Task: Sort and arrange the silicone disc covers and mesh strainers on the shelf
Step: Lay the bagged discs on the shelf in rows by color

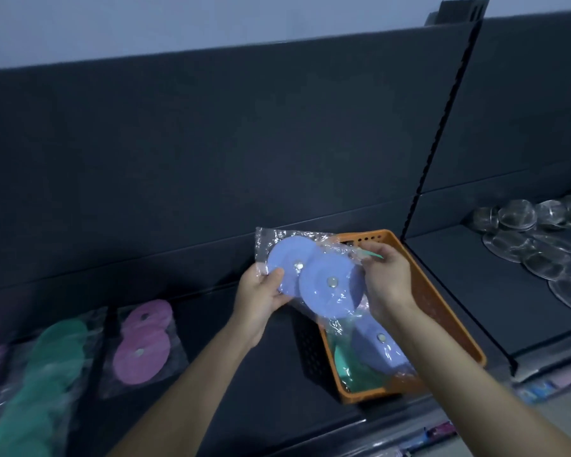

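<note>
1. Orange perforated plastic basket [444, 303], rectangular, standing on the dark shelf board [211, 374] at the right end of the left bay, its near end close to the shelf's front edge. Contents: a clear bag with a lavender-blue silicone disc [379, 344] and, beside it to the left, a green silicone disc [346, 366].
2. Clear plastic bag of two lavender-blue round silicone disc covers [327, 288], each with a small metal centre, held in the air above the basket's far end, the discs overlapping.
3. Left hand [261, 291]: grips the bag's left edge, thumb on top of the nearer disc, fingers curled beneath.
4. Right hand [386, 278]: fingers curled, pinching the bag's crumpled right side; a sliver of teal shows under the fingertips, and what it belongs to I cannot tell.
5. Pink silicone discs in a clear bag [142, 341], lying flat on the shelf, well left of the basket.
6. Green silicone discs in a clear bag [47, 367], just left of the pink bag, blurred.
7. Bare shelf board lies between the pink bag and the basket.
8. Slotted black upright [442, 127] divides the bays just behind the basket's far right corner.
9. Round metal mesh strainers [541, 255], right bay: domed ones at the back, flatter ones towards the front.
</note>
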### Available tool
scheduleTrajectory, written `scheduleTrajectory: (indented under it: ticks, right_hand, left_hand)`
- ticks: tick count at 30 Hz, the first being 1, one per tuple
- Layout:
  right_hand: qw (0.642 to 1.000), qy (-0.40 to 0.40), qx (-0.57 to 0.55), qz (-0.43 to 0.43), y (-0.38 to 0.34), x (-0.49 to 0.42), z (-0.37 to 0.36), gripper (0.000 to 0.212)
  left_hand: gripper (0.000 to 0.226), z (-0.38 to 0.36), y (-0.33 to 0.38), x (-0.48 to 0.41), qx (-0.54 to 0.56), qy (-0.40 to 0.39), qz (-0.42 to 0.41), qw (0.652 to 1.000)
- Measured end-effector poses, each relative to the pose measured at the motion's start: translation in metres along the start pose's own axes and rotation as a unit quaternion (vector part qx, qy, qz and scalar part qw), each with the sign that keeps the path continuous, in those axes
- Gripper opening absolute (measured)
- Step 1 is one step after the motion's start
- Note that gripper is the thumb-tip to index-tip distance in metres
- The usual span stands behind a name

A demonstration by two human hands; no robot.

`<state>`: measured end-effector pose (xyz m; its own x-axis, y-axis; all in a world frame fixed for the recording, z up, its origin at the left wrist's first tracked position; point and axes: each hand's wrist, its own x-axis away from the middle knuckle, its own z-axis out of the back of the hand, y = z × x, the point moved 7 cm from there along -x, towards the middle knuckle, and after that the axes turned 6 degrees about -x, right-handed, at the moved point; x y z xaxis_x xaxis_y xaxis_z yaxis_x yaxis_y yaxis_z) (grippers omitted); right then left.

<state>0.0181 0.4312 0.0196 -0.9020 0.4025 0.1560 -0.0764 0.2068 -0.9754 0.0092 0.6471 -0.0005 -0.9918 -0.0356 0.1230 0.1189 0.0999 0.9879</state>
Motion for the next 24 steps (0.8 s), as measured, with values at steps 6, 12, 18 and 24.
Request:
scheduleTrajectory:
  ticks: [6, 12, 18, 24]
  right_hand:
    - [0.995, -0.079, -0.014, -0.051, 0.019, 0.028, -0.050, 0.036]
    - [0.996, -0.063, 0.023, -0.051, 0.049, 0.050, -0.082, 0.036]
    - [0.988, -0.021, -0.058, -0.138, 0.091, 0.067, -0.101, 0.030]
    - [0.924, 0.022, -0.291, -0.248, 0.116, 0.063, -0.121, 0.029]
  left_hand:
    - [0.010, 0.092, -0.040, -0.003, -0.056, 0.132, 0.073, 0.987]
    - [0.024, 0.127, -0.072, -0.009, -0.081, 0.141, 0.157, 0.974]
    - [0.009, 0.127, -0.081, -0.018, -0.094, 0.099, 0.203, 0.970]
    - [0.016, 0.133, -0.071, -0.024, -0.156, 0.094, 0.184, 0.966]
